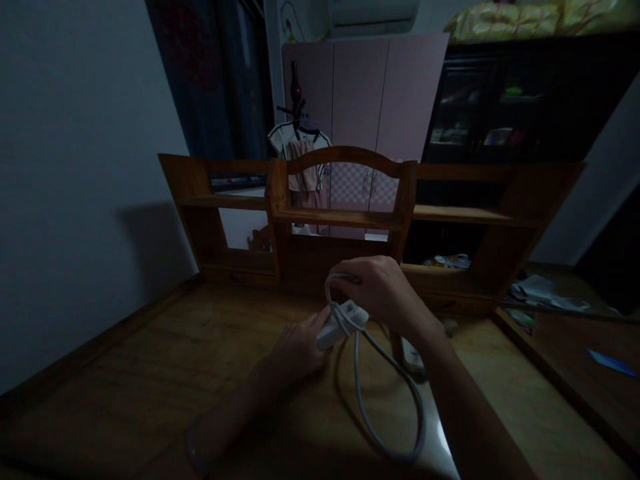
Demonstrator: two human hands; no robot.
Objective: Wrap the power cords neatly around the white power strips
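Note:
My left hand [299, 348] grips a white power strip [341, 323] above the wooden desk [150, 373], fingers closed round its lower end. Just above it, my right hand [380, 288] is closed on the strip's white cable [385, 407], holding a turn of it over the strip's upper end. The rest of the cable hangs in a long loop down toward me, over the desk. A small pale object [413, 357] lies on the desk behind my right wrist, partly hidden.
A wooden shelf unit [345, 217] stands along the desk's back edge, with papers [450, 261] in its lower right compartment. More papers [543, 292] and a blue item [613, 363] lie to the right. A pink wardrobe [365, 93] and hanging clothes [300, 157] stand behind. The room is dim.

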